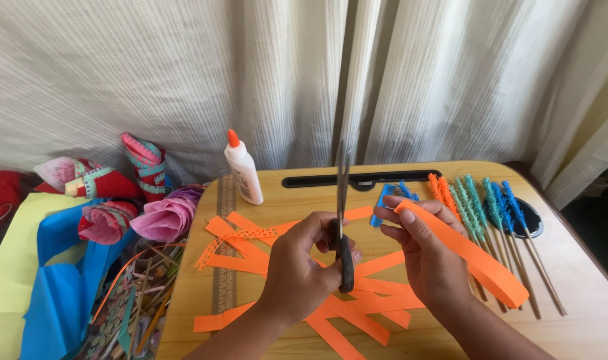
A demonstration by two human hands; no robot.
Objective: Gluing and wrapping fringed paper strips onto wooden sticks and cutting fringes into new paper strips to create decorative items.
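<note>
My left hand (297, 270) grips black-handled scissors (343, 220) with the blades pointing straight up and nearly closed. My right hand (421, 250) pinches a long folded orange paper strip (481, 257) just right of the blades; the strip runs down to the right over the table. Under both hands lies a loose pile of cut orange strips (364, 303), one of them with a fringed edge (241, 237). A small blue paper piece (384, 200) sits behind my right hand.
A wooden lap table (584, 313) holds a white glue bottle with an orange cap (243, 170), a ruler (224, 260) and several fringed paper sticks in orange, teal and blue (491, 220). Left of the table lie paper flowers (164, 217), blue and yellow sheets (51, 280). A curtain hangs behind.
</note>
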